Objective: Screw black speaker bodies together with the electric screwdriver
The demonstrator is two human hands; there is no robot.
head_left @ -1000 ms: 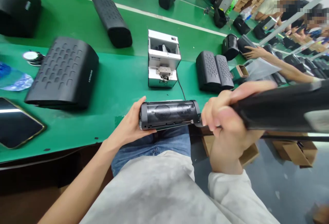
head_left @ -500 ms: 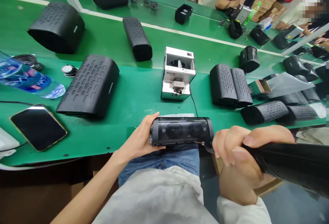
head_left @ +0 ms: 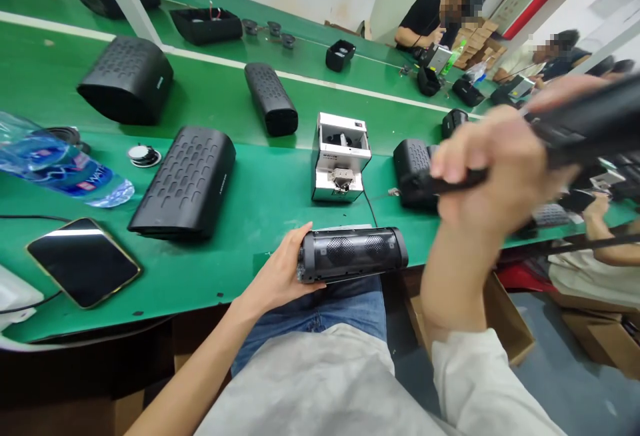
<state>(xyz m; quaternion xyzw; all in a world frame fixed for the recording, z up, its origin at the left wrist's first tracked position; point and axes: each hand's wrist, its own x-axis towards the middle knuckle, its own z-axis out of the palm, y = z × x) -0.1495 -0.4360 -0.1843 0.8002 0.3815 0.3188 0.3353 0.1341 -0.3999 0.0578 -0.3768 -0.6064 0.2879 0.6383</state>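
Note:
My left hand (head_left: 287, 264) grips the left end of a black speaker body (head_left: 355, 254), which lies sideways at the table's front edge above my lap. Two perforated round areas show on its face. My right hand (head_left: 500, 163), blurred by motion, is raised at the right and wrapped round a long black tool (head_left: 590, 119). The tool's narrow front end points left, towards a small shiny bit in the air. Beyond the speaker body stands a white box-shaped device (head_left: 341, 156) with a metal fitting on its front.
Black speaker housings (head_left: 185, 179) stand on the green table (head_left: 270, 189). At the left are a water bottle (head_left: 65, 166), a phone (head_left: 84, 263) and a round part (head_left: 144, 155). People (head_left: 425, 16) sit at the far right; open cardboard boxes (head_left: 510, 316) are below.
My right hand has risen with the black tool, away from the speaker body's right end. My left hand still holds the speaker body, now slightly tilted. The view has shifted a little.

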